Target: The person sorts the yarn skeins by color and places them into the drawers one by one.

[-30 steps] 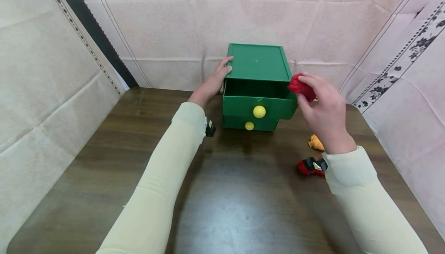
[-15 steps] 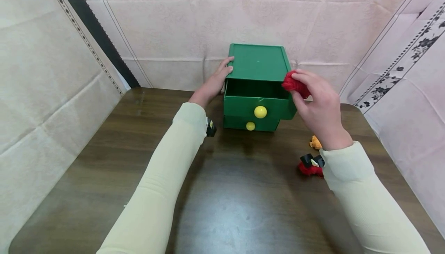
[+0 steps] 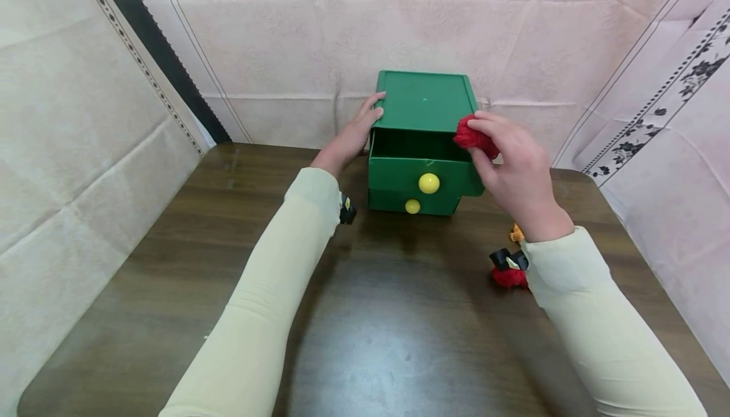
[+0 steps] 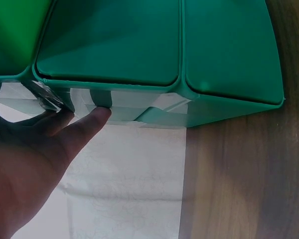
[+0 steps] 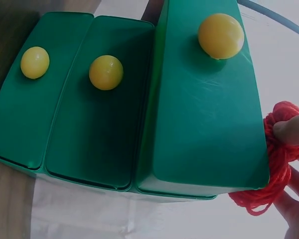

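A green drawer box (image 3: 424, 100) stands at the back of the table, its top drawer (image 3: 393, 173) pulled out. My left hand (image 3: 356, 132) rests against the box's left side; in the left wrist view, the fingers (image 4: 87, 127) touch the taped wall with their tips. Between thumb and fingers my right hand (image 3: 516, 163) pinches a bundle of red yarn (image 3: 473, 137) at the right rim of the open drawer. Seen from the right wrist, the yarn (image 5: 278, 169) overlaps the drawer's edge, with loops hanging loose.
Yellow round knobs (image 3: 429, 183) stick out from the drawer fronts. On the wooden table (image 3: 365, 315), another red bundle (image 3: 509, 279) and a small orange item (image 3: 516, 233) lie partly hidden by my right wrist. Pale patterned cloth (image 3: 274, 43) hangs behind and at both sides.
My right hand has carried the red yarn a short way left, from beside the box to the open drawer's right rim. The left hand keeps its place on the box.
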The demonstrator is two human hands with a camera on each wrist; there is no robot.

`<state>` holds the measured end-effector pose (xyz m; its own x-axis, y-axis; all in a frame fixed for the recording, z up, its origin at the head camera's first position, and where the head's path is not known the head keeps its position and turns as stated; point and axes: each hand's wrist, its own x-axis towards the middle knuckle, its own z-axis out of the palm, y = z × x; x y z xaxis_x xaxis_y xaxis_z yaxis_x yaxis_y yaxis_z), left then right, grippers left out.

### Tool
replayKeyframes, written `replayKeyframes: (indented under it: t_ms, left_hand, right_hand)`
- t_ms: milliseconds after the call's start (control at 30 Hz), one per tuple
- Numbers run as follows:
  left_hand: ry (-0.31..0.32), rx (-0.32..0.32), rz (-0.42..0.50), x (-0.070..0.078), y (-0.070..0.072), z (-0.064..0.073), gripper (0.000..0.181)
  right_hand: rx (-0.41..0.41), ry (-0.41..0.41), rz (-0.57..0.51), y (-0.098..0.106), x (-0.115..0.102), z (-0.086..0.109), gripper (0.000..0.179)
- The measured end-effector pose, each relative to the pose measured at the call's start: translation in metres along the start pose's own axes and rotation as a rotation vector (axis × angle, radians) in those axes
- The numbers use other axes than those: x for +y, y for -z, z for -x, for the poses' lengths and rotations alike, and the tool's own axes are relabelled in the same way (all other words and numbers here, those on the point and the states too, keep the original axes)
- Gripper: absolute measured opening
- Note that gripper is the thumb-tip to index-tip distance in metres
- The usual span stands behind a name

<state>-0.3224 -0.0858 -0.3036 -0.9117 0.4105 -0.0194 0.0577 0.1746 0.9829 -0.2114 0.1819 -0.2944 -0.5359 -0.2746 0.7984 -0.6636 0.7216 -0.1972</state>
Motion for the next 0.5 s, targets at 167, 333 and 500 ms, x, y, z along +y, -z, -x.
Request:
replayKeyframes:
  t_ms: [167,333,500]
  left_hand:
    - [-0.007,0.005,-0.016,-0.0004,0.0002,0.0005,0.052]
    - [-0.014,0.006,-0.022,-0.0001,-0.0001,0.0013,0.052]
    - [-0.017,0.001,-0.031,-0.0005,0.0005,0.0013,0.052]
  right_hand:
    - [-0.035,0.006,0.002,-0.0017,-0.0001,-0.0011,0.044]
    - [-0.056,0.009,-0.001,-0.0039,0.0005,-0.0004,0.044]
    - [-0.077,0.016,-0.001,-0.0055,0.0002,-0.0005,0.043]
